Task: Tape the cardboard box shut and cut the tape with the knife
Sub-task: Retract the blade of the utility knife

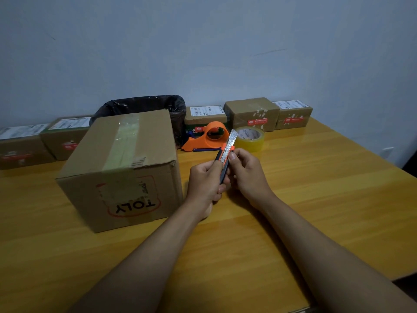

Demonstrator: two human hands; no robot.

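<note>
A large cardboard box (126, 168) stands on the wooden table (316, 199), left of centre, its flaps down with clear tape running along the top seam and down the front. Just right of the box I hold an orange and black utility knife (225, 154) with its blade extended and pointing up and away. My left hand (206, 179) grips the handle. My right hand (246, 168) pinches the knife near the slider, thumb on top. Behind the hands sit an orange tape dispenser (208, 137) and a roll of clear tape (250, 138).
Several small taped parcels (251, 114) line the wall at the table's back edge, on both sides. A bin lined with a black bag (144, 105) stands behind the large box. The table's right edge falls away at far right.
</note>
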